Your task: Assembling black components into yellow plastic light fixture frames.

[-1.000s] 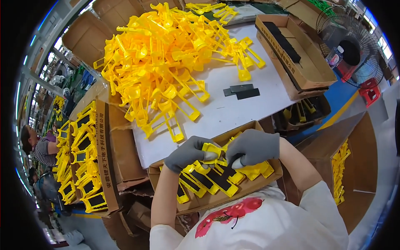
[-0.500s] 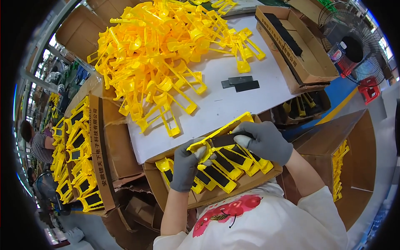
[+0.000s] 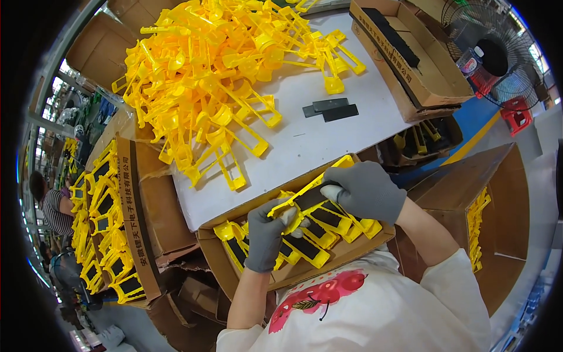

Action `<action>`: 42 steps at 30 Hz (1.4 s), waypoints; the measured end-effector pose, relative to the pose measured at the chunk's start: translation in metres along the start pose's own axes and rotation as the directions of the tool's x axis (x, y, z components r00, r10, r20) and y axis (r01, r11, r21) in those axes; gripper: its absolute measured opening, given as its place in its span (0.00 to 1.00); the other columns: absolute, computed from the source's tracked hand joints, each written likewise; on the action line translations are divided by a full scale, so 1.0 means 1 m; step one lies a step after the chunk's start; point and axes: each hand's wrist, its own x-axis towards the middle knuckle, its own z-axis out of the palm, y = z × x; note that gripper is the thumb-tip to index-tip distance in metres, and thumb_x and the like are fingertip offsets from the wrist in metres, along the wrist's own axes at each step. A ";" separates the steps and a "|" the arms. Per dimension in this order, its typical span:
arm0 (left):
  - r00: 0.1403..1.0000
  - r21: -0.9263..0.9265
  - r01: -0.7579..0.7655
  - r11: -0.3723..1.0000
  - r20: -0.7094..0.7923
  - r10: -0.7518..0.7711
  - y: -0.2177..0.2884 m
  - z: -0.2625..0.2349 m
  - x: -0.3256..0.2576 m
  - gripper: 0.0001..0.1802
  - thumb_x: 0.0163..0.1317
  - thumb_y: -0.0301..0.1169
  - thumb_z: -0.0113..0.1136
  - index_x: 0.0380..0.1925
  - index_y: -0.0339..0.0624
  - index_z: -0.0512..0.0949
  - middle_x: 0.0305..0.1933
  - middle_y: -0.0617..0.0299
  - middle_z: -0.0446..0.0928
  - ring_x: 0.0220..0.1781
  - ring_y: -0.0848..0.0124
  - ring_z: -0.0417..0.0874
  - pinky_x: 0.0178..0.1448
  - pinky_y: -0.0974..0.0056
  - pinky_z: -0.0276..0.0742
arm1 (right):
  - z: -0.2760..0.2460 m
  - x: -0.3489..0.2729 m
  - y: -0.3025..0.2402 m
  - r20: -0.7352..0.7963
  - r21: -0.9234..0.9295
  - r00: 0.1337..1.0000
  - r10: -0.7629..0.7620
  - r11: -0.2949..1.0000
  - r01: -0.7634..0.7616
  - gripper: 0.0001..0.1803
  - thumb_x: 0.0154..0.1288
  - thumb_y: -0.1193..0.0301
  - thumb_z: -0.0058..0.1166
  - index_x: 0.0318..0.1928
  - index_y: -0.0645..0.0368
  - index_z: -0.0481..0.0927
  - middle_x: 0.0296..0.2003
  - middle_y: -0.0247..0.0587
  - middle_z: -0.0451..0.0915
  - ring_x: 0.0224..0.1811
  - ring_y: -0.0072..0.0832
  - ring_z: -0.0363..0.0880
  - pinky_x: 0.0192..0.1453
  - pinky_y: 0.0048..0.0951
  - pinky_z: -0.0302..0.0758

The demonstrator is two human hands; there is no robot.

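Over an open cardboard box, my left hand, in a grey glove, is closed round the near left end of a yellow plastic frame, tilted up to the right. A black rectangular strip lies along the inside of this frame. My right hand, also gloved, closes on the strip's right part, its thumb pressed against it. The fingers behind the frame are hidden. Below both hands, the cardboard box holds several yellow frames fitted with black strips.
A large heap of yellow frames covers the white table's far left. Three loose black strips lie nearby. A box with black strips stands far right, beside a fan. Another box of filled frames is at left.
The black strip now sits flatter along the yellow frame. My right hand has shifted slightly left and up, its thumb moving along the strip. The whole view has shifted a little.
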 end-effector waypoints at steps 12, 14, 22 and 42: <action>0.991 0.016 -0.056 0.998 -0.122 0.057 0.014 0.006 -0.010 0.14 0.61 0.24 0.60 0.45 0.29 0.79 0.33 0.57 0.81 0.28 0.71 0.84 0.27 0.73 0.76 | 0.012 -0.011 0.004 -0.569 -0.087 0.821 -0.033 0.996 -0.020 0.31 0.50 0.52 0.69 0.52 0.51 0.74 0.34 0.39 0.79 0.33 0.35 0.81 0.37 0.32 0.77; 0.993 0.035 -0.029 0.999 -0.117 0.033 0.012 0.004 -0.013 0.13 0.60 0.24 0.60 0.45 0.28 0.79 0.33 0.57 0.81 0.28 0.70 0.84 0.26 0.72 0.76 | 0.005 -0.014 0.008 -0.423 0.089 0.905 0.039 0.996 -0.001 0.34 0.51 0.54 0.68 0.57 0.52 0.73 0.38 0.42 0.79 0.38 0.34 0.81 0.41 0.31 0.77; 0.993 0.240 0.111 0.965 -0.073 -0.096 -0.001 -0.003 -0.031 0.12 0.60 0.20 0.61 0.44 0.28 0.80 0.31 0.56 0.81 0.27 0.71 0.84 0.25 0.73 0.77 | 0.051 -0.047 0.017 -0.035 0.372 0.986 0.164 0.917 -0.140 0.10 0.57 0.66 0.66 0.36 0.56 0.81 0.23 0.42 0.82 0.25 0.31 0.84 0.30 0.27 0.76; 0.760 0.886 0.101 -0.452 0.225 0.609 0.106 -0.175 0.097 0.20 0.43 0.22 0.65 0.41 0.52 0.82 0.62 0.51 0.71 0.68 0.44 0.62 0.67 0.53 0.67 | 0.011 0.003 0.091 -0.314 0.264 0.899 0.305 0.938 -0.226 0.11 0.59 0.62 0.62 0.39 0.54 0.83 0.26 0.40 0.82 0.27 0.30 0.82 0.32 0.27 0.76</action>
